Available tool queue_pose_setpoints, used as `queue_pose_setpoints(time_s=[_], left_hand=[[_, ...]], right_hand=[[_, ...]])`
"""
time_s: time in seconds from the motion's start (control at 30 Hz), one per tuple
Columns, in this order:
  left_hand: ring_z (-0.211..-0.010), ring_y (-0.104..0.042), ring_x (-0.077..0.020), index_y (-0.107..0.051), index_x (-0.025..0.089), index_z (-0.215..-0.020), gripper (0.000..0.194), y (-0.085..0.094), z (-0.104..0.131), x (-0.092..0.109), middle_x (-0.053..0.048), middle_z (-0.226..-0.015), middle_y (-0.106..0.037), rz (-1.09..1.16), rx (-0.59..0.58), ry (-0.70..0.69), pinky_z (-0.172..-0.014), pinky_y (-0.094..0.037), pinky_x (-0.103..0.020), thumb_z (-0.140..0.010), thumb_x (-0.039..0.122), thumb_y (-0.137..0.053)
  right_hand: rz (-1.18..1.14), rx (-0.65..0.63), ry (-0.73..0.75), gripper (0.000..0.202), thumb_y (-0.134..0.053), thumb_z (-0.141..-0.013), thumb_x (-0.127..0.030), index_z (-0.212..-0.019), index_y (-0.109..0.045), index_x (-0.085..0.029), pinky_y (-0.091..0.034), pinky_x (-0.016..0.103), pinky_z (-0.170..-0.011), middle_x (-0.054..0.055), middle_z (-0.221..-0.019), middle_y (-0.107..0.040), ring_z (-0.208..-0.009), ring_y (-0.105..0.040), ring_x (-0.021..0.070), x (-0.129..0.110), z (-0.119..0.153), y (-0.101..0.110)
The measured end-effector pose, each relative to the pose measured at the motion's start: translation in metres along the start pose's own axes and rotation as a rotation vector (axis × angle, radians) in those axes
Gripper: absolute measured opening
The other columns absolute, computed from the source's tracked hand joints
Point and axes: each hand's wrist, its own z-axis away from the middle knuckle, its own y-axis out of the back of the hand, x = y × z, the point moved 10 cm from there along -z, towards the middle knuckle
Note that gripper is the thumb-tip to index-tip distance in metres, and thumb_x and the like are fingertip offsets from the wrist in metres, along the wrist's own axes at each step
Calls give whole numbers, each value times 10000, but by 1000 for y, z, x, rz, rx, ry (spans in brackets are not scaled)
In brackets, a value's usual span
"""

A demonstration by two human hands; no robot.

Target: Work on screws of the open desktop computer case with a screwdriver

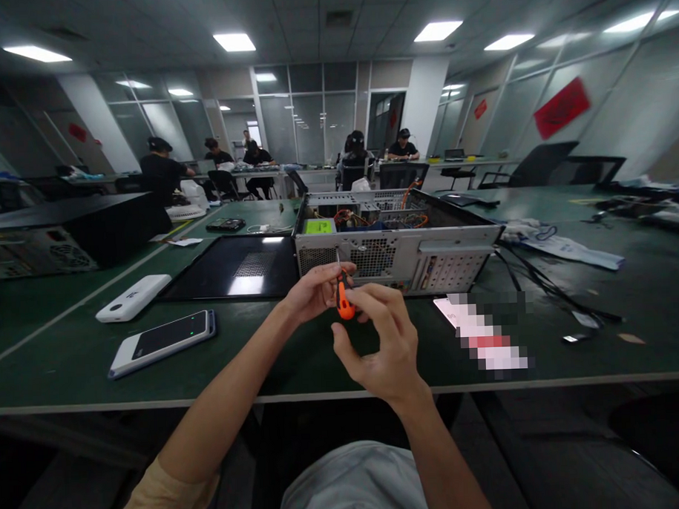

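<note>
An orange and black screwdriver point(344, 302) points its thin metal shaft toward the rear panel of an opened computer case point(456, 254) lying on its side. My left hand point(312, 291) has its fingers closed around the screwdriver's upper part, close to the panel. Beside the handle, my right hand point(384, 338) is open, thumb and fingers apart, with the fingertips at or very near the handle; actual contact I cannot tell. The screwdriver's tip is close to the panel's left part. Wires and a bright green label point(318, 226) show inside the case.
A black side panel point(234, 269) lies left of the case. Nearer me are a white power bank point(134, 297) and a phone-like device point(163, 342). Right are a partly pixelated phone point(481, 335), black cables point(564, 298) and gloves point(567, 246). Another computer tower point(71, 234) stands far left; people sit behind.
</note>
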Motion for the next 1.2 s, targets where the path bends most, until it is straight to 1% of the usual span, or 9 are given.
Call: queue_pose_setpoints(time_s=[0.1, 0.23, 0.4, 0.6, 0.7, 0.8, 0.87, 1.03, 1.2], left_hand=[[-539, -614, -88, -716, 116, -954, 203, 6, -1, 0, -36, -735, -704, -4, 31, -13, -489, -432, -172, -819, 265, -747], [-579, -629, -108, -715, 105, -941, 229, 8, -1, -1, -48, -722, -693, 44, 31, 4, -545, -489, -188, -811, 293, -708], [-586, -597, -125, -707, 85, -1005, 357, 0, 1, -2, -69, -782, -699, 66, -26, 26, -498, -449, -210, -699, 265, -666], [-576, -573, -112, -685, 103, -952, 292, -1, -1, -4, -49, -763, -684, 40, -30, 3, -496, -410, -203, -690, 232, -675], [-567, -582, -108, -683, 118, -915, 255, -1, -2, -4, -40, -747, -689, 31, -29, -2, -468, -377, -192, -692, 240, -694], [-559, -593, -102, -688, 125, -898, 251, -2, -3, -4, -36, -745, -700, 25, -31, 3, -440, -345, -182, -681, 248, -713], [-556, -603, -104, -690, 129, -883, 253, -2, -3, -3, -31, -734, -701, 10, -27, -6, -451, -374, -185, -667, 256, -724], [-555, -616, -112, -683, 131, -873, 284, -1, -3, -1, -17, -704, -688, -24, -29, -18, -500, -461, -199, -633, 266, -752], [-570, -607, -103, -659, 137, -862, 294, -2, -3, 0, -7, -702, -665, -44, -61, -43, -522, -465, -190, -615, 244, -777]], right_hand=[[19, -8, 62, 303, -627, -888, -110, -1153, -644, -258, -631, 348, -816, 81, -1151, -660, -967, -699, 189, -6, 1, -3], [24, 37, 20, 214, -666, -895, -133, -1077, -652, -245, -625, 308, -745, 58, -1048, -692, -864, -701, 161, -3, 3, -3], [25, 103, -30, 145, -737, -879, -191, -947, -612, -218, -562, 274, -642, 14, -830, -655, -707, -629, 139, 2, 3, 3], [16, 127, -93, 168, -739, -888, -224, -867, -572, -224, -497, 256, -582, -30, -721, -564, -610, -537, 114, 7, 3, 5], [5, 135, -79, 150, -734, -885, -202, -948, -599, -225, -532, 261, -599, 1, -818, -628, -647, -566, 119, 5, 3, 7], [5, 73, 5, 314, -709, -873, -160, -1167, -620, -226, -608, 306, -694, 88, -1114, -671, -835, -663, 166, -2, 3, 4], [-6, 18, 48, 367, -667, -874, -108, -1217, -628, -230, -633, 334, -770, 112, -1206, -652, -944, -691, 190, -4, 4, -1], [-33, 11, 87, 366, -632, -866, -24, -1170, -672, -223, -631, 370, -910, 99, -1146, -697, -1048, -709, 207, -3, 6, -5], [-24, 20, 86, 336, -666, -852, -30, -1135, -696, -208, -636, 366, -905, 101, -1110, -717, -1027, -720, 211, -3, 9, -6]])
